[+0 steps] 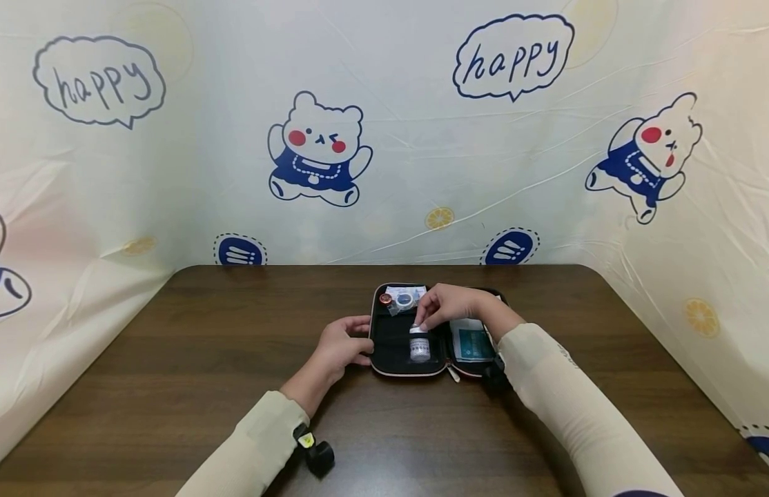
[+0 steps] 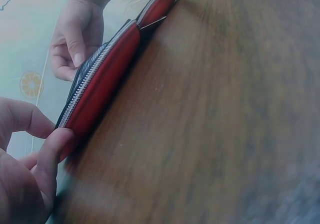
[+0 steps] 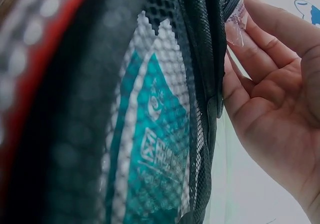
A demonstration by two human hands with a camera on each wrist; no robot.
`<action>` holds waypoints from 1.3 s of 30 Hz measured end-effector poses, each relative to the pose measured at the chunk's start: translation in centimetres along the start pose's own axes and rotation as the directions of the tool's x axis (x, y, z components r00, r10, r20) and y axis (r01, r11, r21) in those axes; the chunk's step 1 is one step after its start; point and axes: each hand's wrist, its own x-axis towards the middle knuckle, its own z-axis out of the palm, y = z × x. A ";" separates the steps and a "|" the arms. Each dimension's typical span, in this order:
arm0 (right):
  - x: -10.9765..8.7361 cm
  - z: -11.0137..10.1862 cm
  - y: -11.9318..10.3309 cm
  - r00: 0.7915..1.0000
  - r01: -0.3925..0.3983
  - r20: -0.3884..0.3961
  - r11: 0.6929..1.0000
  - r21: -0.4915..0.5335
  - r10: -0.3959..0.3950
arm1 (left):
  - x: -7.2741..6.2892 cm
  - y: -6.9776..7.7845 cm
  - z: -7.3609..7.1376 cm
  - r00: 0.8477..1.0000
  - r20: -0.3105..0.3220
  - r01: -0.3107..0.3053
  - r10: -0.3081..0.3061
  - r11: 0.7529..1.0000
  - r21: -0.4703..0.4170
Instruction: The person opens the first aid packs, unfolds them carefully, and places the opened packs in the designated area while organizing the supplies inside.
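Observation:
An unzipped case (image 1: 387, 345), black inside and red outside, lies spread on the table. My left hand (image 1: 341, 342) holds its left edge, with thumb and fingers around the red side (image 2: 107, 76) by the zipper in the left wrist view. A small clear bottle (image 1: 420, 350) with a white top sits under a black elastic strap in the left half. My right hand (image 1: 449, 306) reaches over the case, and its thumb and fingers pinch the bottle's top. The right wrist view shows this hand (image 3: 285, 83) beside the mesh pocket (image 3: 200, 149), its fingertips partly hidden.
Teal-and-white packets (image 1: 474, 344) lie behind mesh in the case's right half. At the upper left of the case are a white roll in clear wrap (image 1: 404, 301) and a small reddish round item (image 1: 386, 299). A zipper pull (image 1: 453, 374) sticks out at the front of the brown table (image 1: 235, 359).

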 end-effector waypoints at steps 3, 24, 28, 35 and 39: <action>0.0 0.0 -0.1 1.000 -0.011 0.008 1.000 0.012 0.011 | 0.0 0.0 0.0 1.000 -0.001 -0.001 0.001 1.000 -0.001; 0.1 -0.2 -0.7 0.999 -0.003 0.033 1.000 -0.009 0.003 | -0.2 0.1 0.1 1.000 0.012 0.008 -0.008 1.000 0.018; 0.3 -0.2 -0.8 1.000 -0.007 0.017 0.999 0.032 0.007 | -0.2 0.0 0.1 1.000 0.013 0.016 -0.016 1.000 0.018; 0.4 -0.7 -0.7 0.998 -0.009 -0.063 0.999 0.045 0.012 | -0.3 0.0 0.2 1.000 0.015 0.000 0.000 1.000 0.011; 0.4 -1.3 -0.5 0.992 -0.005 -0.126 0.998 0.064 0.013 | -0.4 0.0 0.2 1.000 0.007 -0.004 0.004 1.000 0.000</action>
